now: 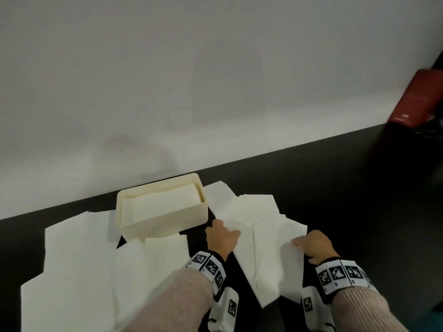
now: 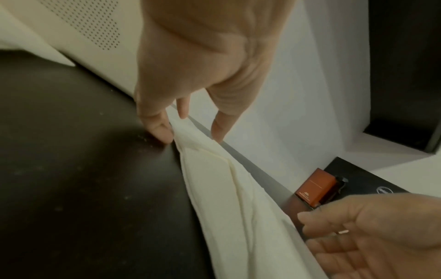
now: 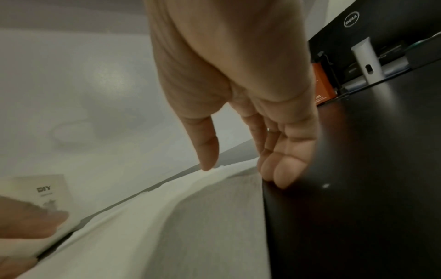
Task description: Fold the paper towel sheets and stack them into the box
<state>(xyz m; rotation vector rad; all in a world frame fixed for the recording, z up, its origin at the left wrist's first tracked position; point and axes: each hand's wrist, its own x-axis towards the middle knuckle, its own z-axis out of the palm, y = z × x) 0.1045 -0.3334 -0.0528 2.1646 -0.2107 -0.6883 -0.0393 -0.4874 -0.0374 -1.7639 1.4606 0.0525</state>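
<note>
A cream box (image 1: pixel 167 220) stands near the wall with folded white towels inside. To its right, a paper towel sheet (image 1: pixel 261 238) lies on the dark table. My left hand (image 1: pixel 221 233) is at that sheet's left edge. Its thumb (image 2: pixel 158 130) touches the table beside the sheet (image 2: pixel 214 188), and its straight fingers reach down over the paper. My right hand (image 1: pixel 311 244) is at the right edge. There the thumb (image 3: pixel 207 151) rests on the sheet (image 3: pixel 190 217) and the fingertips (image 3: pixel 279 173) touch the table at its border. Neither hand grips the paper.
More unfolded sheets (image 1: pixel 79 259) lie left of and in front of the box. A red-orange carton (image 1: pixel 417 99) stands at the far right by the wall. A monitor (image 3: pixel 358 22) and a white tube (image 3: pixel 367 60) are beyond it.
</note>
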